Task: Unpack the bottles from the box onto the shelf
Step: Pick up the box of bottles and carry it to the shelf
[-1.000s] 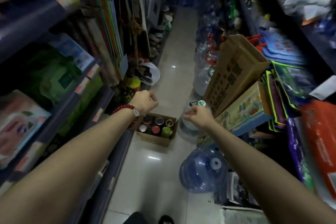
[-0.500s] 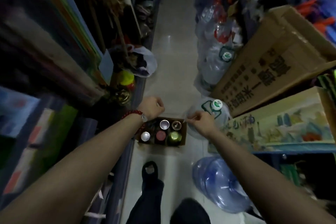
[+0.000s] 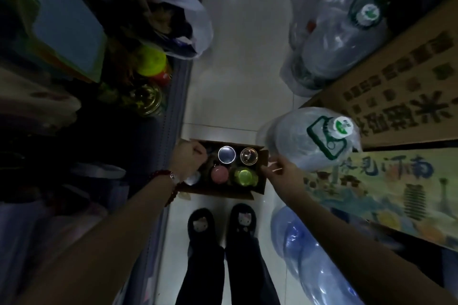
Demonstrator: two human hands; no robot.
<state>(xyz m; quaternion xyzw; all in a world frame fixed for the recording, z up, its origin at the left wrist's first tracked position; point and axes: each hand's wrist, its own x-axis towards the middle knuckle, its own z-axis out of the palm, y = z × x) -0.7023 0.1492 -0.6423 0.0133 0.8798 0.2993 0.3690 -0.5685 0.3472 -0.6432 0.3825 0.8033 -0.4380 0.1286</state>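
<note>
A small open cardboard box (image 3: pixel 224 193) stands on the floor tiles in front of my feet. Several bottles stand upright in it, seen from above: a silver-lidded bottle (image 3: pixel 226 154), a clear-topped bottle (image 3: pixel 249 156), a pink-capped bottle (image 3: pixel 219 174) and a green-capped bottle (image 3: pixel 244 176). Another silver cap (image 3: pixel 192 179) peeks out under my left wrist. My left hand (image 3: pixel 188 158), fingers curled, hovers over the box's rear left corner. My right hand (image 3: pixel 280 171) reaches the box's right rim with fingers extended. The dark bottom shelf (image 3: pixel 148 146) lies just left of the box.
On the shelf farther back sit a yellow-lidded jar (image 3: pixel 151 59) and a glass jar (image 3: pixel 146 99). A bagged water jug (image 3: pixel 297 141) and a blue jug (image 3: pixel 309 255) crowd the right side, below a large carton (image 3: pixel 396 82). My slippered feet (image 3: pixel 220 223) stand behind the box.
The view has tilted down and closer to the box. Both hands have lowered to it, the left over its left corner, the right opening toward its right rim.
</note>
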